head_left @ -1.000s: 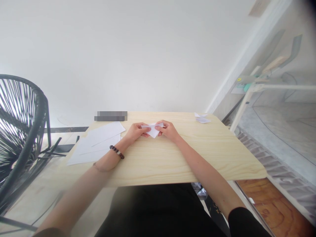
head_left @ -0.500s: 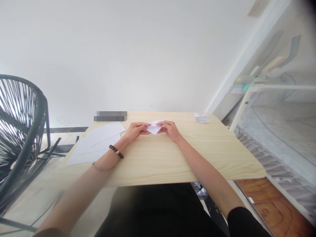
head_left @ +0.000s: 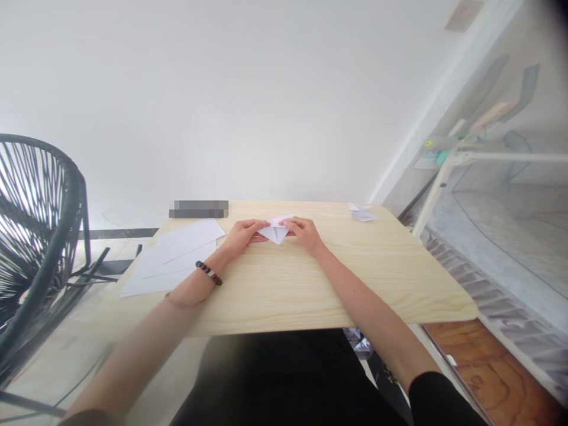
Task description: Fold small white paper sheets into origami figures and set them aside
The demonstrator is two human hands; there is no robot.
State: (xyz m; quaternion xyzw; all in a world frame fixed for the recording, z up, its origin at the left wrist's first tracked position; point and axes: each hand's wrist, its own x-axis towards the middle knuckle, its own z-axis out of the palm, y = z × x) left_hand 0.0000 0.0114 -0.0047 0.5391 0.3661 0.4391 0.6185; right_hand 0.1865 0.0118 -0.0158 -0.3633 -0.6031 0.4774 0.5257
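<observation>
A small piece of folded white paper (head_left: 277, 233) is held between my two hands over the middle of the table, its pointed end facing me. My left hand (head_left: 243, 235) pinches its left side, thumb on top and fingers beneath. On the right side my right hand (head_left: 304, 233) grips it the same way, with the thumb near the upper fold. Parts of both hands' fingers are hidden under the paper. A dark beaded bracelet (head_left: 208, 273) circles my left wrist.
White paper sheets (head_left: 177, 257) lie overlapping on the left of the wooden table (head_left: 284, 296). Folded paper pieces (head_left: 362, 212) rest at the back right. A blurred-out dark block (head_left: 198, 209) is at the back left. A woven chair (head_left: 66, 183) stands left, a white metal frame (head_left: 437, 192) right.
My fingers have shifted on the folded paper; its front flap now shows wider and its point lies slightly nearer me. The thumbs rest on top. Everything else stays put.
</observation>
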